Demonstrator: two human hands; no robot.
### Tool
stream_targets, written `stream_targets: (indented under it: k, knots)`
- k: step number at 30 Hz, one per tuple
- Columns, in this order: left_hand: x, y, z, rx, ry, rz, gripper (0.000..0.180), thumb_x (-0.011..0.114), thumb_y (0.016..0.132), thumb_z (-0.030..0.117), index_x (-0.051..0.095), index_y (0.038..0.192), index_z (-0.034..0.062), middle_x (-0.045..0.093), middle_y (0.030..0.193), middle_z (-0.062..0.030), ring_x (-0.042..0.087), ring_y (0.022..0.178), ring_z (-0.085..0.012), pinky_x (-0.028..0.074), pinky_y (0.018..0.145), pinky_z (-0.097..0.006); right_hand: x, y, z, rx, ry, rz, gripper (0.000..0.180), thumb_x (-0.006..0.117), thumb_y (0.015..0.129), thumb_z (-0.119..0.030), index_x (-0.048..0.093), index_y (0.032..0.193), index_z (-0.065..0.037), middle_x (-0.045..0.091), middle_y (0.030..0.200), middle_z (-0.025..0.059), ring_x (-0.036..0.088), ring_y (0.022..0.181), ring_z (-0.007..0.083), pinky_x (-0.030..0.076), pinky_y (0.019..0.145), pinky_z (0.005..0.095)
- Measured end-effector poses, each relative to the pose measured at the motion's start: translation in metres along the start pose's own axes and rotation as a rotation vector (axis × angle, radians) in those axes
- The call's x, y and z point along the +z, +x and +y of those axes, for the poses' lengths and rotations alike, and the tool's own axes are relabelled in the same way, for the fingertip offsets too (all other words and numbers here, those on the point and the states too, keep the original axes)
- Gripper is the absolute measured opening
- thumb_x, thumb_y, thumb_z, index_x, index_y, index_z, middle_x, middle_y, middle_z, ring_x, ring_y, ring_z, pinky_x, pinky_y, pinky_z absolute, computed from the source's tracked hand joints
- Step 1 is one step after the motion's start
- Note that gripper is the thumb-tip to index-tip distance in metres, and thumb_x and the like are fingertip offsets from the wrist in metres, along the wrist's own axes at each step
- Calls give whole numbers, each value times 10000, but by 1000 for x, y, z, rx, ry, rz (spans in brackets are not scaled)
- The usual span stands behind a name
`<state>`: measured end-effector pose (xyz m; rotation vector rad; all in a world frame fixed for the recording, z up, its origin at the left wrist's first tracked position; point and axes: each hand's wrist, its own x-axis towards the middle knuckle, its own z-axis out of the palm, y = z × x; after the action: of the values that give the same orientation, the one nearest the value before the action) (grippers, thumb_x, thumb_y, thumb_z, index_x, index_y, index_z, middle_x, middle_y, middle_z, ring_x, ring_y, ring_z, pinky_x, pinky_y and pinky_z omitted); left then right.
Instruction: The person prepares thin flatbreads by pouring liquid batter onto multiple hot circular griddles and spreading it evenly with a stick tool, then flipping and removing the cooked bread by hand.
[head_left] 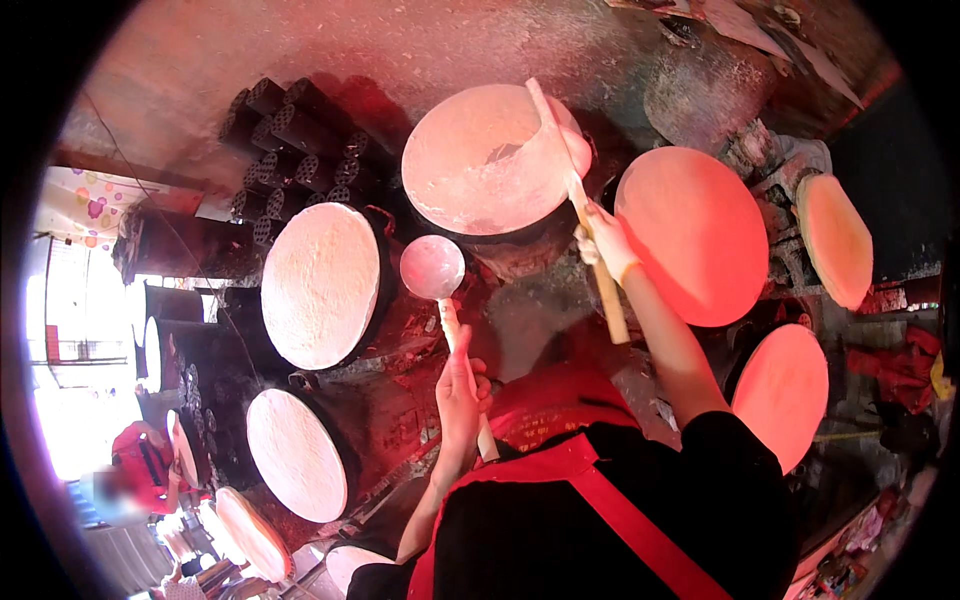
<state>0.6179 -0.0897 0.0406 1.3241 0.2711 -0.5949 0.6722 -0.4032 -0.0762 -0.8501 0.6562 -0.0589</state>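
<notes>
Left hand [459, 400] closed around the handle of a round-bowled ladle [432, 267], fingers hiding part of it. Right hand [610, 240] grips a wooden-handled tool [608, 305] — its head, over the far round griddle [460, 165], hard to make out. One pale disc [352, 563] shows only partly at the lower edge.

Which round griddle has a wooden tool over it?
The top-centre griddle: the right hand holds the wooden tool across it; no tool crosses the others.
</notes>
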Motion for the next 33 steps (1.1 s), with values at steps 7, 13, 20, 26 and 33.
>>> stream_targets:
  k: [7,13,20,26,33]
  knots:
    - [-8,14,16,-42,-74,-41,369,362,999,394,473,1165,84,410,633,-6,376,468,-87,322,393,-231,32,-11,0,-128,-400,16,311,494,952,-277,552,1243,-187,506,692,-24,350,438,60,292,375,229]
    - [-10,34,22,-114,-147,-16,179,516,942,118,497,1079,5,482,838,-17,420,608,-77,349,444,-220,54,-27,39,-313,-457,273,401,528,935,-192,506,1326,-278,617,758,-35,443,469,50,379,416,229]
    - [-18,38,30,-280,-239,-216,145,514,931,107,496,1047,21,467,779,-4,367,564,-46,280,430,-159,34,-28,35,-306,-245,275,385,554,924,-201,535,1308,-209,484,636,-61,352,421,38,302,374,225]
    - [-23,51,20,-312,-170,-193,114,540,916,114,498,988,36,458,748,2,361,536,-41,278,419,-166,44,-21,37,-183,-273,93,341,521,936,-213,568,1273,-205,399,554,-74,351,390,54,296,351,225]
    - [-21,77,22,-255,-64,-193,87,554,902,118,491,902,56,455,721,17,385,535,-47,290,418,-179,22,-15,15,-152,-406,90,350,475,950,-204,552,1284,-269,332,521,-83,284,362,48,241,339,228]
